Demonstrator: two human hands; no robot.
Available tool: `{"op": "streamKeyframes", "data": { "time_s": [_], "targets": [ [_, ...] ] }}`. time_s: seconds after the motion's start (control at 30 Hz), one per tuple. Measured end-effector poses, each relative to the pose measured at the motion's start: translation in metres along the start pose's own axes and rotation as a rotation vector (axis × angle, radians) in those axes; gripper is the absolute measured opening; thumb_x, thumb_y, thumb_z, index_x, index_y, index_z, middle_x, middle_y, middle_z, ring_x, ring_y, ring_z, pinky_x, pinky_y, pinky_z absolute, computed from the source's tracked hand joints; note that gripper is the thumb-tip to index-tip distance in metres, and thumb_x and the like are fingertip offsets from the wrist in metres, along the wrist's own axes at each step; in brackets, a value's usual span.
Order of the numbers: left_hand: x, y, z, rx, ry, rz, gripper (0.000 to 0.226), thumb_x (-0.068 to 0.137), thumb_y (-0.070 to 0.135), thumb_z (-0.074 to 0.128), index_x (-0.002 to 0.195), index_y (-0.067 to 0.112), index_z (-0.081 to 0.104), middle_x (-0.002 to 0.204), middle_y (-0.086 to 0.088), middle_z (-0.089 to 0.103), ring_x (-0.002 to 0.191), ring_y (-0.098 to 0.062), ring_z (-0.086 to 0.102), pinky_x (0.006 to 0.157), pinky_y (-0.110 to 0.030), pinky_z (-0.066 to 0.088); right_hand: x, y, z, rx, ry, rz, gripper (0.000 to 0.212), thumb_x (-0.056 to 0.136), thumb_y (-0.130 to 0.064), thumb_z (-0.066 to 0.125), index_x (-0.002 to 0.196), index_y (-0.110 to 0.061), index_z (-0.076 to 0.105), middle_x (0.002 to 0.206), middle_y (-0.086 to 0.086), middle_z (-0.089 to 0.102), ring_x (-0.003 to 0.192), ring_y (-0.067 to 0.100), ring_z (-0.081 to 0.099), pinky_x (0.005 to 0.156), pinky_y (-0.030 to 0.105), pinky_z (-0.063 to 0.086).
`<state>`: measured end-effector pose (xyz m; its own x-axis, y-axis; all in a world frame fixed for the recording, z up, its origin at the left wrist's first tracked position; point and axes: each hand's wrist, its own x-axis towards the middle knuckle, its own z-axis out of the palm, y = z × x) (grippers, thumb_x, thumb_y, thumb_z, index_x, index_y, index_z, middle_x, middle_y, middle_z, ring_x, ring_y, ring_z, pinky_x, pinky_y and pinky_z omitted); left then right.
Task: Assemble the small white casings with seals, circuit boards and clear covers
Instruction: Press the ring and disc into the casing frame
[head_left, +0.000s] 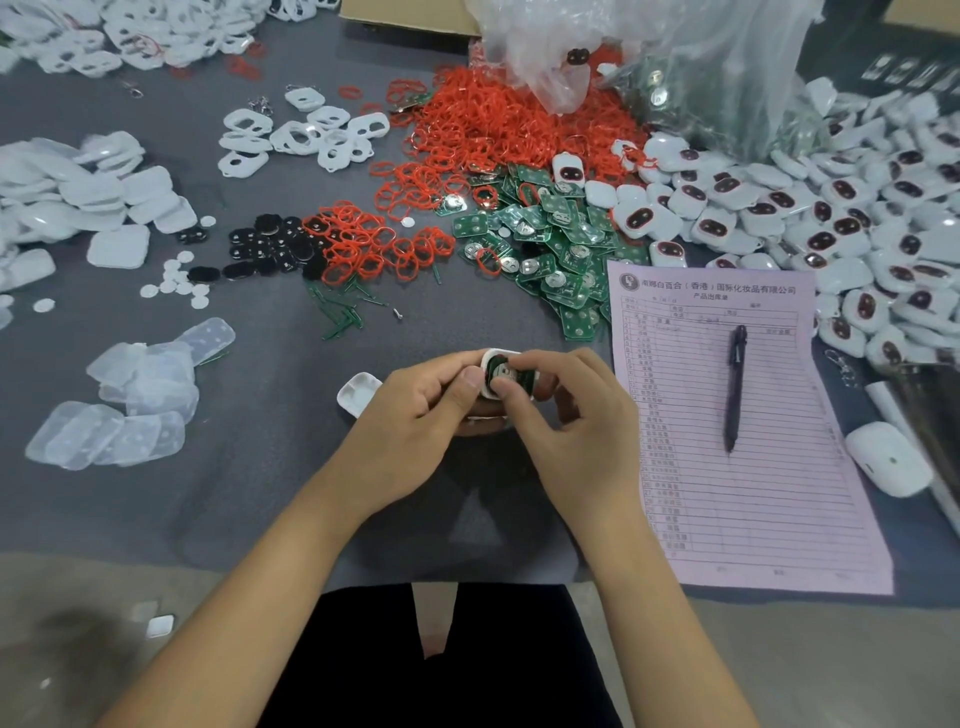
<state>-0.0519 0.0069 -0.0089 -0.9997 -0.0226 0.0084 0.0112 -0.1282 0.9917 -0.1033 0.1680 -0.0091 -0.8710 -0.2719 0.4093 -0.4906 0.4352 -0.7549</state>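
I observe my left hand gripping a small white plastic casing while my right hand presses a green circuit board into it above the grey table.

Even overhead light, soft shadows, glare on plastic bag, wide-angle bending, blurred edges

Bare grey bench along near edge, left of centre: open passage. Clear covers crowd near-left. Far edge blocked by red seals and plastic bag. Circuit boards fill the centre. Pink form with pen occupies near-right; assembled casings heap at right edge.
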Motion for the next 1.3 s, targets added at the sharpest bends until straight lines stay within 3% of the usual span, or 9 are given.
{"op": "streamKeyframes", "data": {
  "time_s": [0.43, 0.73, 0.97, 1.1, 1.17, 1.3],
  "targets": [
    [-0.0018, 0.0020, 0.0052, 0.016, 0.094, -0.062, 0.033, 0.109, 0.001, 0.043, 0.125, 0.013, 0.069, 0.115, -0.009, 0.077, 0.108, -0.020, 0.074, 0.086, -0.025, 0.059, -0.0014, -0.0038, 0.0014, -0.115, -0.031, -0.037, 0.013, 0.093, -0.029, 0.075, 0.105, -0.026, 0.074, 0.083, -0.021, 0.049, 0.074, -0.005, 0.050, 0.063, 0.018, 0.040],
    [0.0042, 0.0026, 0.0074, -0.085, 0.250, -0.122, 0.022, 0.103, 0.001, 0.057, 0.122, -0.001, 0.069, 0.107, -0.016, 0.078, 0.094, -0.028, 0.078, 0.081, -0.027, 0.063, -0.0016, 0.0017, 0.0008, 0.008, 0.126, 0.008, 0.019, 0.099, -0.017, 0.061, 0.116, -0.016, 0.070, 0.089, -0.004, 0.060, 0.075, 0.008, 0.056, 0.066, 0.012, 0.040],
    [0.0032, 0.0018, 0.0043, -0.101, 0.199, -0.114, 0.023, 0.104, 0.003, 0.056, 0.123, 0.003, 0.069, 0.107, -0.012, 0.079, 0.096, -0.025, 0.078, 0.080, -0.024, 0.061, 0.0001, 0.0043, 0.0032, 0.014, 0.059, 0.024, 0.023, 0.100, -0.016, 0.062, 0.122, -0.015, 0.067, 0.099, -0.003, 0.060, 0.071, 0.016, 0.054, 0.063, 0.020, 0.043],
    [0.0008, 0.0017, 0.0041, -0.068, 0.141, -0.082, 0.024, 0.105, 0.003, 0.055, 0.122, 0.009, 0.071, 0.109, -0.005, 0.079, 0.097, -0.016, 0.076, 0.082, -0.023, 0.060, -0.0004, 0.0006, 0.0032, -0.033, -0.015, -0.005, 0.029, 0.098, -0.031, 0.059, 0.124, -0.020, 0.067, 0.105, -0.010, 0.060, 0.073, 0.011, 0.055, 0.065, 0.020, 0.044],
    [-0.0003, 0.0028, 0.0039, -0.067, 0.125, -0.072, 0.026, 0.106, 0.002, 0.053, 0.120, 0.013, 0.071, 0.109, -0.003, 0.079, 0.099, -0.015, 0.076, 0.083, -0.023, 0.060, -0.0004, -0.0011, 0.0026, -0.036, -0.020, -0.016, 0.026, 0.096, -0.029, 0.064, 0.121, -0.022, 0.068, 0.106, -0.010, 0.059, 0.074, 0.009, 0.055, 0.064, 0.023, 0.046],
    [-0.0007, 0.0026, 0.0047, -0.058, 0.113, -0.053, 0.030, 0.106, -0.002, 0.050, 0.120, 0.014, 0.070, 0.111, -0.007, 0.079, 0.105, -0.017, 0.074, 0.086, -0.025, 0.060, -0.0012, -0.0022, 0.0015, -0.018, 0.004, -0.084, 0.014, 0.093, -0.019, 0.076, 0.107, -0.019, 0.076, 0.109, -0.001, 0.059, 0.093, 0.004, 0.059, 0.069, 0.024, 0.048]
  ]
}}
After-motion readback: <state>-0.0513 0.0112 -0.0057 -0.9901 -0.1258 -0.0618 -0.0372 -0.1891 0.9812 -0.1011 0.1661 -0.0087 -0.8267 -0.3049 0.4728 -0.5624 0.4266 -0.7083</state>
